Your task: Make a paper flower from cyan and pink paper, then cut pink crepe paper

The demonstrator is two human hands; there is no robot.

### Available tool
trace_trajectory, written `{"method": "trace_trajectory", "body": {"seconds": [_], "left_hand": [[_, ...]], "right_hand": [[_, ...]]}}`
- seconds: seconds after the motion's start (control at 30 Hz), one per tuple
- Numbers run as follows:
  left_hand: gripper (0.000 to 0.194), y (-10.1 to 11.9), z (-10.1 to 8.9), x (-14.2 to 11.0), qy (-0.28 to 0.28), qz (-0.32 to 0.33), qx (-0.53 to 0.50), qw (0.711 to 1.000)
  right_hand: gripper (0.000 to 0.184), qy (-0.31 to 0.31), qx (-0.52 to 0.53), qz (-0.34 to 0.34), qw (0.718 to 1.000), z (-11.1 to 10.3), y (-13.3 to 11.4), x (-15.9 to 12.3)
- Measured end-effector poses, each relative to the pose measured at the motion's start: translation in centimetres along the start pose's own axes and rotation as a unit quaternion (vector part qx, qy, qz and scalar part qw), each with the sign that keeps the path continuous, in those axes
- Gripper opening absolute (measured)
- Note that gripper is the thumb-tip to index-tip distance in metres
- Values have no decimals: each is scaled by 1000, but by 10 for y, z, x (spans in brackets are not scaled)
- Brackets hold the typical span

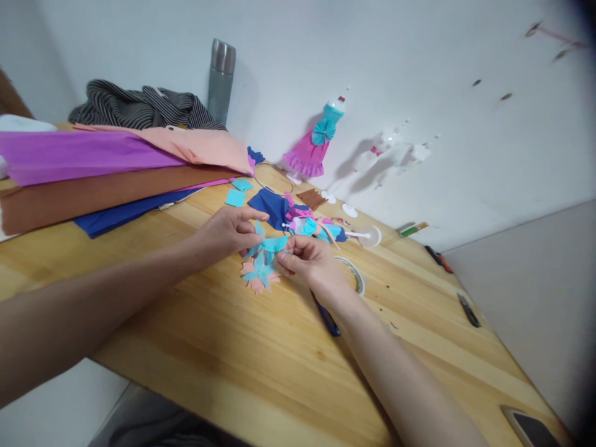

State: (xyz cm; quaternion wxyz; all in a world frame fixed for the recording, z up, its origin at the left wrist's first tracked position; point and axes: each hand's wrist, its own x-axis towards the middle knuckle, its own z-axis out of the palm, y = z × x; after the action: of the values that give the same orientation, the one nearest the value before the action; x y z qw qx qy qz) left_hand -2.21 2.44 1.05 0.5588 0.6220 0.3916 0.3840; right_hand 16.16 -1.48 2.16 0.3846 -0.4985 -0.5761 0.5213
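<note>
Between my two hands is a light-blue paper flower with petal-like lobes. My left hand pinches its left side, index finger stretched out above. The fingertips of my right hand close on its right edge. Just below, another light-blue paper flower lies over pink paper flowers on the wooden table. Beyond my right hand a small doll figure in blue and pink paper lies on its side, its white round base to the right.
Paper sheets in purple, brown and other colours lie at left, near a striped cloth and a flask. A dressed doll stands by the wall. A tape roll, dark-blue-handled tool, cutter and phone lie rightward.
</note>
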Motion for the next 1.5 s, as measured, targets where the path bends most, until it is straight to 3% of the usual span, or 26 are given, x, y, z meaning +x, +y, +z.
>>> {"method": "trace_trajectory", "body": {"seconds": [0.3, 0.53, 0.67, 0.73, 0.83, 0.9, 0.93, 1.0, 1.1, 1.17, 1.23, 1.33, 1.5], "left_hand": [[47, 2, -1, 0, 16, -18, -13, 1000], [41, 4, -2, 0, 35, -28, -21, 999], [39, 6, -1, -1, 43, -36, -38, 998], [38, 6, -1, 0, 54, -33, -40, 997], [37, 5, -1, 0, 63, -29, -44, 997], [39, 4, 0, 0, 55, -30, -44, 997], [39, 4, 0, 0, 50, -31, -44, 997], [40, 4, 1, -1, 39, -37, -43, 998], [42, 3, 2, -2, 21, -48, -39, 998], [44, 3, 3, -2, 7, -47, -36, 998], [45, 3, 3, -3, -11, -43, -43, 998], [45, 5, 5, -5, -47, -47, -66, 996], [42, 9, 6, -6, -84, -78, -74, 991]], "right_hand": [[23, 8, -12, -6, 1000, -4, -3, 1], [30, 24, -5, 28, 999, -17, 3, 9], [22, 41, -67, -2, 997, -27, 4, 12], [16, 100, -166, -60, 979, -33, 4, 13], [8, 182, -372, -152, 897, -39, 6, 13], [11, 149, -470, -167, 854, -40, 8, 13], [14, 115, -490, -164, 849, -40, 8, 12], [20, 65, -483, -166, 857, -38, 7, 10], [20, 84, -409, -205, 885, -28, 2, 5], [19, 89, -322, -200, 921, -19, -2, 1], [23, 56, -225, -166, 958, -10, -3, -3], [26, 25, -109, -90, 990, 1, -1, -6], [23, 10, 1, 6, 1000, 2, 1, -3]]}}
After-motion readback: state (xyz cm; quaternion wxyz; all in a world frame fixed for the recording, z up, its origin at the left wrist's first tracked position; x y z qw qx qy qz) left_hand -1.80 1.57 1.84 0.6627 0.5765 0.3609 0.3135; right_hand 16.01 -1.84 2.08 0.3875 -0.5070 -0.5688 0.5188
